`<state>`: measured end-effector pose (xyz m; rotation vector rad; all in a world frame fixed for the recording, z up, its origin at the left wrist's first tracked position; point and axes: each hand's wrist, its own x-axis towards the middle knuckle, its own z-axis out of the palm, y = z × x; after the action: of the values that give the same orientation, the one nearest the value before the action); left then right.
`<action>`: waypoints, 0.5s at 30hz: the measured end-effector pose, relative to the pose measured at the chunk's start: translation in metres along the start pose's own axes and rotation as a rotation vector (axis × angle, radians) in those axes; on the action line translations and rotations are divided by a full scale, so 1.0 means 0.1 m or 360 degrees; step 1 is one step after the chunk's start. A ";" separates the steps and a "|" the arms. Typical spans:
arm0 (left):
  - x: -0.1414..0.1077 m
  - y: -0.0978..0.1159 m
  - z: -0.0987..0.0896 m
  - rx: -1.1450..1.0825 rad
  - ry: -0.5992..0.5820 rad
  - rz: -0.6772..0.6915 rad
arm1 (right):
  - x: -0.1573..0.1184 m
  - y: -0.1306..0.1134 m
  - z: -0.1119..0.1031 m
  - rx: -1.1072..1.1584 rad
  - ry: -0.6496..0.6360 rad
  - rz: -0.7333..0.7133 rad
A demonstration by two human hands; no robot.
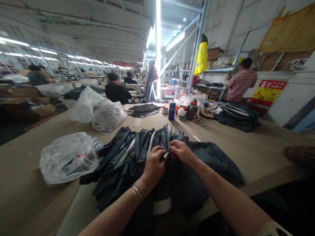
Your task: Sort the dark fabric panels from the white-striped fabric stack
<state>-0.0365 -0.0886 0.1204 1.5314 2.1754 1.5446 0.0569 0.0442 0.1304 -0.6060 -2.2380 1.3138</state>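
Dark fabric pieces with pale strips (pixel 128 157) lie in an overlapping pile on the brown table (pixel 19 177) in front of me. My left hand (pixel 155 164), with a silver bangle on the wrist, has its fingers closed on a dark fabric edge at the middle of the pile. Close beside it on the right, my right hand (pixel 180 151) pinches the same fabric near a pale strip. A dark garment piece with small metal eyelets (pixel 214 157) spreads out to the right of the hands.
Clear plastic bags (pixel 69 159) lie left of the pile and behind it. Farther back stand a blue bottle (pixel 172 111) and a dark flask (pixel 191 109). A folded dark bundle (pixel 236 116) sits at the back right. Several people work beyond the table.
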 end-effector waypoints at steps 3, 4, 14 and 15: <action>0.17 0.16 -0.32 -0.0770 0.0274 -0.0382 | -0.10 0.04 -0.08 0.0070 0.0203 -0.0160; 0.22 0.24 -0.44 -0.1024 0.0328 -0.0524 | -0.12 0.04 -0.12 -0.0006 0.0339 -0.0281; 0.34 0.73 -0.75 -0.1390 -0.0050 -0.0808 | -0.09 -0.46 -0.28 -0.1380 0.0432 -0.1170; 0.33 0.74 -0.75 -0.1306 -0.0090 -0.0795 | -0.06 -0.48 -0.30 -0.1374 0.0344 -0.1164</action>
<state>-0.0445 -0.1154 0.2269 0.6995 1.4072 1.8062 0.0730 0.0394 0.1849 -0.1246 -2.4069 -0.0918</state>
